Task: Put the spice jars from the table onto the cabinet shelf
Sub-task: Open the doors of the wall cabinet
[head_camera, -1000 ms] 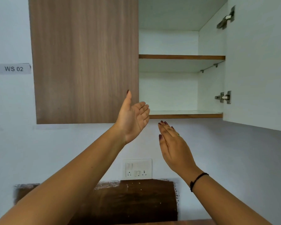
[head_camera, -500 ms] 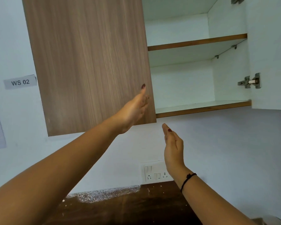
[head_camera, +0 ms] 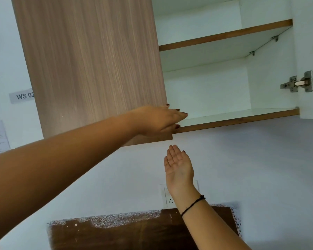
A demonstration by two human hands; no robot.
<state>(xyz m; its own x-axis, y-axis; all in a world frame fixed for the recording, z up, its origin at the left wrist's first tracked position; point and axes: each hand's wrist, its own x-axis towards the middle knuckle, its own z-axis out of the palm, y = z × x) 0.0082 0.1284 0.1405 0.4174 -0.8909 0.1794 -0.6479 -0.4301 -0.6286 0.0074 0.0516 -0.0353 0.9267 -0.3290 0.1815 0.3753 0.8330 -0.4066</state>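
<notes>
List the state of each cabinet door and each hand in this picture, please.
Left cabinet door: closed.
Right cabinet door: open.
Left hand: fingers straight, at the closed door's lower corner, holding nothing.
Right hand: open, palm toward the camera, holding nothing.

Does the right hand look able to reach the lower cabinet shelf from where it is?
Probably yes. The right hand hangs open just under the lower shelf, whose right door stands open; nothing shows between them.
</notes>
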